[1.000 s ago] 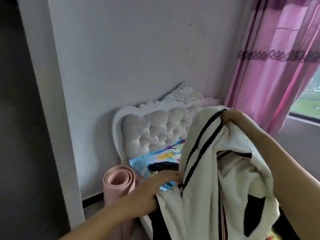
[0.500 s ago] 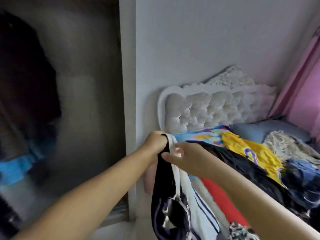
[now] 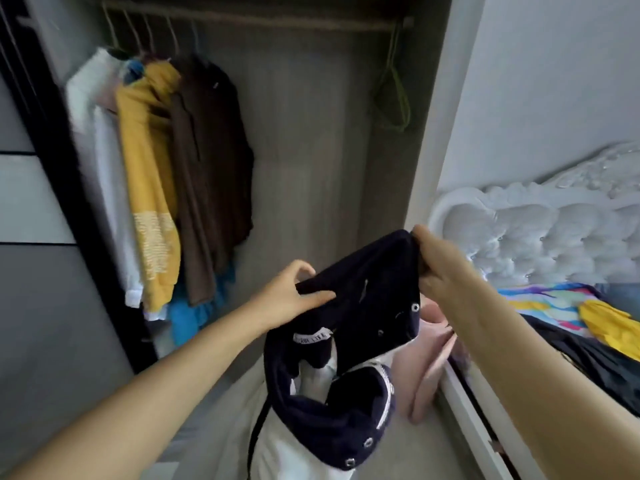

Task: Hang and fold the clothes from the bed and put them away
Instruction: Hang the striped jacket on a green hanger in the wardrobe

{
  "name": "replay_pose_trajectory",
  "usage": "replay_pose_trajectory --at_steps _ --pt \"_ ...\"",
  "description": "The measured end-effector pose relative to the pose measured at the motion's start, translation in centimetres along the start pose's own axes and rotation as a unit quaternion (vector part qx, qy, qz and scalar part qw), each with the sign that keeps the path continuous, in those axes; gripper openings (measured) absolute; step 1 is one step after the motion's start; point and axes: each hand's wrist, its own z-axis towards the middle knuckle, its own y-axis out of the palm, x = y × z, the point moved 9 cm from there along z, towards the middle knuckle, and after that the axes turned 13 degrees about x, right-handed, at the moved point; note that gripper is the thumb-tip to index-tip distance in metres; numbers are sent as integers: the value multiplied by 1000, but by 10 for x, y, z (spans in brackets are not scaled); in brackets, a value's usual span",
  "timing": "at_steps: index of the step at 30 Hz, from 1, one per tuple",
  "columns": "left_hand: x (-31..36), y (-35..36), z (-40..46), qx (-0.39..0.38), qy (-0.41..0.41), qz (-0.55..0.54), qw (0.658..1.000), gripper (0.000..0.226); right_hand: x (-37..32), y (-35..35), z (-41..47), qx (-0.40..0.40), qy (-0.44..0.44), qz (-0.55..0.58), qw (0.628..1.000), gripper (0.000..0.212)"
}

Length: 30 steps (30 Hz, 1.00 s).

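A navy and white garment (image 3: 349,344) with metal snaps hangs in front of me, stretched between both hands. My left hand (image 3: 292,299) pinches its dark collar edge on the left. My right hand (image 3: 438,259) grips the same edge higher up on the right. The white body of the garment droops toward the floor. Behind it stands the open wardrobe (image 3: 311,140) with a rail (image 3: 259,19) across the top. More clothes (image 3: 602,327) lie on the bed at the right, among them a yellow piece and a black one.
White, yellow and brown garments (image 3: 166,174) hang at the rail's left end; an empty green hanger (image 3: 393,95) hangs at its right end. A rolled pink mat (image 3: 433,358) stands between wardrobe and bed. The white tufted headboard (image 3: 540,230) sits at the right.
My view has swung left from the bed and curtain to the open wardrobe. Both hands have carried the garment along and now spread its dark collar apart.
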Motion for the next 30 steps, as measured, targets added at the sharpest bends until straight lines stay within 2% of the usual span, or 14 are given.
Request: replay_pose_trajectory --at_steps 2,4,6,8,9,11,13,14,16,19,22,25,28,30 --pt "-48 -23 -14 41 -4 28 999 87 12 35 3 -7 18 18 1000 27" --pt "-94 -31 -27 58 -19 58 996 101 24 65 7 -11 35 43 998 24" --pt "-130 -20 -34 33 -31 106 993 82 29 89 7 -9 35 66 997 22" --pt "-165 -12 -32 -16 -91 131 987 41 30 105 11 5 21 78 997 23" --pt "-180 -14 -26 -25 -155 86 984 26 30 110 14 15 12 77 997 24" --pt "-202 -31 -6 1 -289 -60 955 24 28 112 23 40 -3 81 996 24" --pt "-203 -59 24 59 -336 -160 926 16 24 104 38 79 -21 74 994 23" --pt "-200 -72 39 97 -339 -203 914 9 23 96 46 99 -30 63 993 21" --pt "-189 -87 71 154 -344 -281 883 11 21 84 65 133 -44 44 989 19" --pt "-165 -89 119 176 -343 -368 846 15 24 71 93 159 -67 1 985 20" --pt "-125 -97 173 208 -299 -352 862 37 24 79 123 131 -88 -60 986 24" --pt "-79 -99 223 207 -244 -319 892 38 3 110 151 67 -142 -178 971 20" --pt "-47 -97 273 201 -203 -329 900 20 -36 157 175 10 -227 -301 926 14" --pt "-33 -94 301 180 -207 -343 898 16 -86 191 185 23 -346 -371 861 10"
